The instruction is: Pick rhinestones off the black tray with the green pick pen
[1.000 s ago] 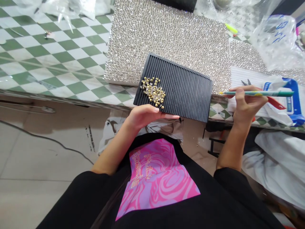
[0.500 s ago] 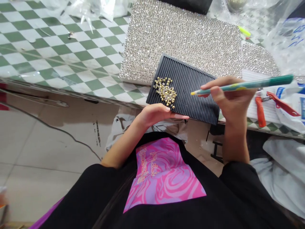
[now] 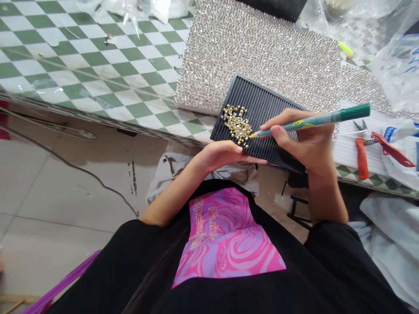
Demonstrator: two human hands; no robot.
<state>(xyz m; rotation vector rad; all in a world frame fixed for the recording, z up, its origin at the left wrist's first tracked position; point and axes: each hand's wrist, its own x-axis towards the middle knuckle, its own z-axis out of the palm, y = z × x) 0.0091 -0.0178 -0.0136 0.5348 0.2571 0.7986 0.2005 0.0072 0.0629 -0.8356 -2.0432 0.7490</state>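
Observation:
My left hand (image 3: 225,155) grips the near edge of a black ribbed tray (image 3: 262,104), which juts over the table's front edge. A small heap of gold rhinestones (image 3: 237,124) lies on the tray's near-left corner. My right hand (image 3: 303,139) holds a green pen-shaped picker (image 3: 314,120) above the tray. Its yellow tip touches the right side of the heap. Behind the tray lies a big panel covered in silver rhinestones (image 3: 262,48).
The table (image 3: 81,65) has a green-and-white checked cover. Red-handled scissors (image 3: 363,155), white lined paper (image 3: 348,146) and plastic bags (image 3: 397,65) lie to the right. A tiled floor (image 3: 49,196) with a cable is at the left, and white cloth (image 3: 389,226) at lower right.
My right hand has carried the picker leftward from beside the tray to the heap of gold rhinestones. My left hand has kept hold of the tray.

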